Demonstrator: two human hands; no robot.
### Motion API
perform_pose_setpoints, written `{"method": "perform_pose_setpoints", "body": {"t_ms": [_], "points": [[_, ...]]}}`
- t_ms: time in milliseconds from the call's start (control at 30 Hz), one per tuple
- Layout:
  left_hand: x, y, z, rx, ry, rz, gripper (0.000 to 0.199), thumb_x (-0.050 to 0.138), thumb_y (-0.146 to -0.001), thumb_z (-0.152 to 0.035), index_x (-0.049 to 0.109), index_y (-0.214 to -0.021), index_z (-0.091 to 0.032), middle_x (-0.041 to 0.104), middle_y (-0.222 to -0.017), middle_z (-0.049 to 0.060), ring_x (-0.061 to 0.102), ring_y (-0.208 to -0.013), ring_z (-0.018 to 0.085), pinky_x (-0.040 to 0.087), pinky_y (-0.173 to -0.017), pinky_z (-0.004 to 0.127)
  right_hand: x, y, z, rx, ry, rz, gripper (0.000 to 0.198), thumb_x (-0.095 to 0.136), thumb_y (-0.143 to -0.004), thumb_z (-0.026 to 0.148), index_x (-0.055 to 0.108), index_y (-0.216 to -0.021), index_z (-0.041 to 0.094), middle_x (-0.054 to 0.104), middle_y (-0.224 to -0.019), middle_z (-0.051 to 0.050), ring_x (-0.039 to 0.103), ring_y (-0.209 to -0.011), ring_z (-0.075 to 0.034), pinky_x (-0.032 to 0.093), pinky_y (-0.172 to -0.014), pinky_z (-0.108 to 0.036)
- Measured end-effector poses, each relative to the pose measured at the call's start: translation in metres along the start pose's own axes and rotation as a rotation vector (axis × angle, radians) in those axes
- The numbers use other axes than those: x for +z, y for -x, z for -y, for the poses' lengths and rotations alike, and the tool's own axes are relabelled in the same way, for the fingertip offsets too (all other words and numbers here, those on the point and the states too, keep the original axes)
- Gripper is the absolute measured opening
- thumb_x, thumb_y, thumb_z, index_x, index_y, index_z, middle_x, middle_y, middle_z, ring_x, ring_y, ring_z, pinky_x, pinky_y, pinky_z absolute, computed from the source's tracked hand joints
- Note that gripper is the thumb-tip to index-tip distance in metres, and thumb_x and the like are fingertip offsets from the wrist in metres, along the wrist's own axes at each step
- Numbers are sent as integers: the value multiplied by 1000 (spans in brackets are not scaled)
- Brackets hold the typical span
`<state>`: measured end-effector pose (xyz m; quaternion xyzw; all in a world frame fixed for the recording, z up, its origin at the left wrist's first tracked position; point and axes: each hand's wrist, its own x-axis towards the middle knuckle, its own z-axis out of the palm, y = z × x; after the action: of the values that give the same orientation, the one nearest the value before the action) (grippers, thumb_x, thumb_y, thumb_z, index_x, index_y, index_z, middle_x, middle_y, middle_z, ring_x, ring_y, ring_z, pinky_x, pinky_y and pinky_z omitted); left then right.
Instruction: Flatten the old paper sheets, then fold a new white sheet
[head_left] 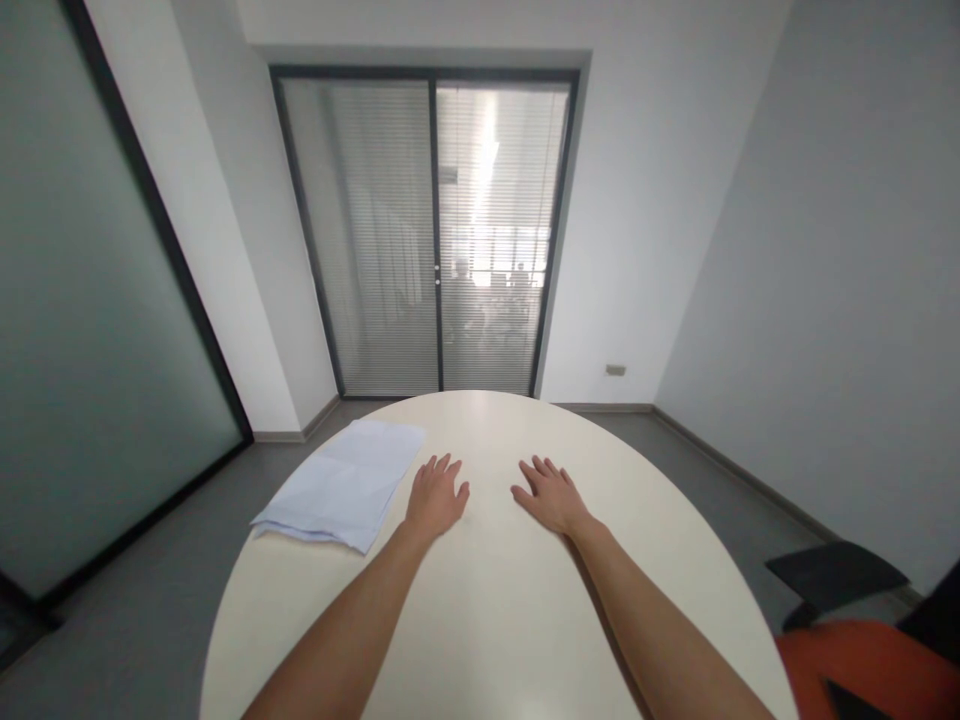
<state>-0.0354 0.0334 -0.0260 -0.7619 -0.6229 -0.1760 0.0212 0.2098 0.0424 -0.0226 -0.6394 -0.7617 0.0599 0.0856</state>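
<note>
Both of my hands rest palm down on a pale round table [480, 620], some distance apart. My left hand [437, 497] has its fingers spread and holds nothing. Just to its left lies a folded light-blue cloth or sheet [345, 480], layered at its near edge and reaching the table's left rim; I cannot tell its material. My right hand [551, 495] is also open, fingers apart, with bare tabletop around it.
An orange chair [862, 660] with a black armrest [836, 575] stands at the lower right, close to the table's edge. Beyond the table is a dark-framed glass door [435, 235] with blinds. A frosted glass panel [90, 330] is on the left. A wall socket [615, 370] sits low on the back wall.
</note>
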Motion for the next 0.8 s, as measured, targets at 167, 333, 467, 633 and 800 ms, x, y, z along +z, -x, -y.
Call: {"method": "perform_pose_setpoints", "body": {"t_ms": [167, 333, 467, 633, 800], "points": [[-16, -5, 8, -147, -83, -160, 46, 42, -94, -34, 58, -135, -17, 45, -153, 12, 36, -142, 32, 26, -118, 46, 0, 0, -2, -7, -9, -6, 69, 38, -95, 59, 37, -153, 23, 24, -164, -12, 17, -151, -33, 11, -118, -49], [-25, -9, 29, -372, -197, -108, 59, 50, -88, -35, 48, -144, -16, 32, -160, 16, 22, -147, 43, 21, -117, 58, 1, 0, -4, -16, -7, -10, 69, 39, -95, 59, 37, -153, 22, 25, -163, -13, 18, -151, -34, 12, -118, -50], [-24, -7, 43, -467, -263, -61, 60, 47, -88, -30, 44, -147, -16, 30, -161, 17, 22, -145, 46, 20, -113, 67, 0, 1, -5, -16, -14, -8, 69, 39, -95, 59, 37, -153, 22, 24, -163, -13, 17, -151, -34, 12, -118, -50], [-25, -2, 48, -490, -234, 22, 43, 35, -96, -27, 60, -127, -13, 56, -138, 20, 51, -126, 38, 43, -97, 55, -1, 2, -4, -11, -21, -3, 69, 38, -95, 59, 37, -153, 22, 24, -164, -13, 17, -151, -34, 12, -118, -50], [-30, -3, 51, -468, -210, 37, 40, 30, -99, -19, 68, -109, -12, 67, -117, 19, 59, -116, 33, 48, -90, 45, -2, 2, -3, -23, -29, -6, 70, 38, -95, 60, 37, -153, 21, 24, -163, -14, 17, -151, -35, 12, -118, -51]]}}
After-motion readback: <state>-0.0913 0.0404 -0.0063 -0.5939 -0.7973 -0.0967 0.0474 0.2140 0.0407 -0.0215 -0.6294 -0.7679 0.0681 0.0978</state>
